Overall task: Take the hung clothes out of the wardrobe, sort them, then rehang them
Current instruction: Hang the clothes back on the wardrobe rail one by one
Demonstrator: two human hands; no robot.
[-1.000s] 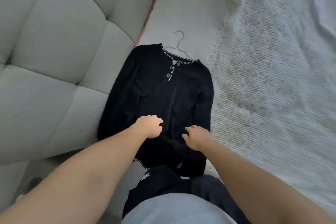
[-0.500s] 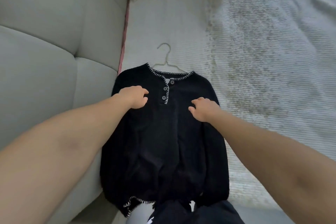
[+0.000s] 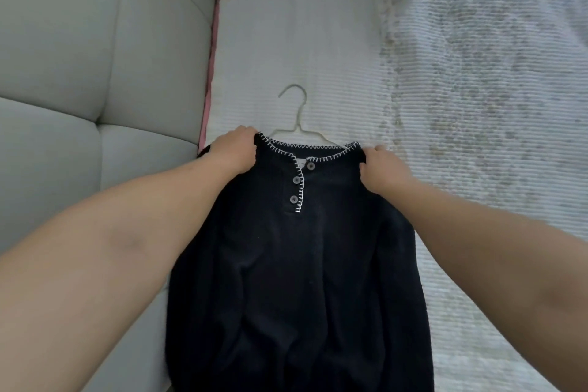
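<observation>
Centre frame: black sweater [image 3: 299,280] is lying flat on white bedspread [image 3: 286,51]
Left hand [image 3: 235,153]: gripping sweater's left shoulder
Right hand [image 3: 381,172]: gripping its right shoulder
Hanger [image 3: 297,111]: hook is poking out above collar

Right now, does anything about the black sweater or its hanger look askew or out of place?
Nothing stands out. The black sweater lies flat on the white bedspread, wire hanger inside its neckline, hook pointing away. The left hand and right hand grip its shoulders.
</observation>
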